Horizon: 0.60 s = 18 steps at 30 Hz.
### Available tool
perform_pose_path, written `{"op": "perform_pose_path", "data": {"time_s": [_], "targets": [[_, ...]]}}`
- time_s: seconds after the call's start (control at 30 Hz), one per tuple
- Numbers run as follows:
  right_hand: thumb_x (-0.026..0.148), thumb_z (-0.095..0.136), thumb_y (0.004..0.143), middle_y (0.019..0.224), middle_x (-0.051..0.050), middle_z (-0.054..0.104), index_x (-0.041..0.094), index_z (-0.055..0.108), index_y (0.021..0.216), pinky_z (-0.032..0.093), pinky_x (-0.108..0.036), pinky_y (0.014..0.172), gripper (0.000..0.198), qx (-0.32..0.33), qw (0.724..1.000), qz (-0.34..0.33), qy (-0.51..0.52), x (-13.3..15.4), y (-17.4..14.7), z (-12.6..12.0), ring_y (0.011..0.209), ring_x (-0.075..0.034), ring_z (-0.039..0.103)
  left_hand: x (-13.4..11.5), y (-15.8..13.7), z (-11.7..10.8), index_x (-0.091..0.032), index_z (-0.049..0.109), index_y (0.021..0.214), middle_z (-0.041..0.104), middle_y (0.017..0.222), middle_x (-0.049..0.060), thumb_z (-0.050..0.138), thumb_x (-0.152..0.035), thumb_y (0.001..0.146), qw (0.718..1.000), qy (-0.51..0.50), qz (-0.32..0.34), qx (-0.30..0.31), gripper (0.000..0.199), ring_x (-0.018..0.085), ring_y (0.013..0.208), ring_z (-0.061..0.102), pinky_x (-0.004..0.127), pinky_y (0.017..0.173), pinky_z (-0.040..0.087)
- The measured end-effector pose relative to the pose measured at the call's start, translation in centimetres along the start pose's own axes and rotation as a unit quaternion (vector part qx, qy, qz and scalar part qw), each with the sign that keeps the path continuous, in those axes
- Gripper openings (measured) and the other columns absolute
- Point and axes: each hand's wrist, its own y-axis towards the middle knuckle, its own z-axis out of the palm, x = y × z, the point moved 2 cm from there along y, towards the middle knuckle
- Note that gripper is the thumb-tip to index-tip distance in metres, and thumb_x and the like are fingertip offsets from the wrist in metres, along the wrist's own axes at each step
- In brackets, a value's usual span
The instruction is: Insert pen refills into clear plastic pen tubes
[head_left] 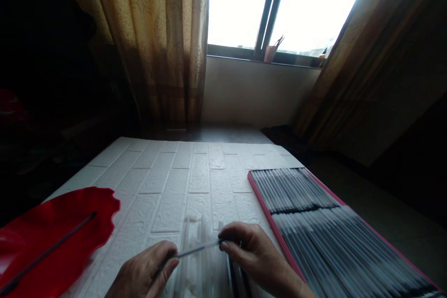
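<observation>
A thin grey stick, which looks like a pen refill [198, 249], is stretched between my two hands just above the table. My left hand [148, 267] pinches its left end between thumb and fingers. At the other end, my right hand [254, 251] has thumb and forefinger closed on the tip. Below the hands lie several clear plastic tubes [200, 274], blurred, with a few dark sticks [233, 279] on their right side, partly hidden by my right hand.
To the right stands a pink-edged box [260, 195] packed with two rows of grey and black pen-like sticks [328, 237]. A red scalloped tray [94, 233] at the left holds a long dark stick [52, 251]. The white brick-patterned table [164, 181] reaches toward the curtains [157, 56] and window.
</observation>
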Motion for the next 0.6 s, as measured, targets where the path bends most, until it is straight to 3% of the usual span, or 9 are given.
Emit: {"op": "perform_pose_path", "data": {"time_s": [0.27,0.6], "targets": [[0.032,0.055,0.089,0.065,-0.003,0.07,0.014,0.073,0.073,0.041,-0.021,0.054,0.03,0.02,0.999,0.038,-0.023,0.88,0.31,-0.26,0.056,-0.012,0.058,-0.63,0.18,-0.46,-0.029,0.056,0.089,0.071,0.072,-0.007,0.044,-0.035,0.098,1.0,0.015,-0.014,0.003,0.016,0.012,0.062,0.072,0.013,0.058,0.054],[0.024,0.059,0.083,0.067,-0.001,0.067,0.017,0.072,0.08,0.042,-0.021,0.055,0.015,0.0,0.999,0.025,-0.039,0.83,-0.03,-0.93,0.06,-0.013,0.058,-0.33,0.06,-0.25,-0.03,0.057,0.094,0.073,0.076,-0.007,0.046,-0.037,0.098,1.0,0.017,-0.002,-0.02,0.014,0.012,0.065,0.074,0.012,0.061,0.056]]}}
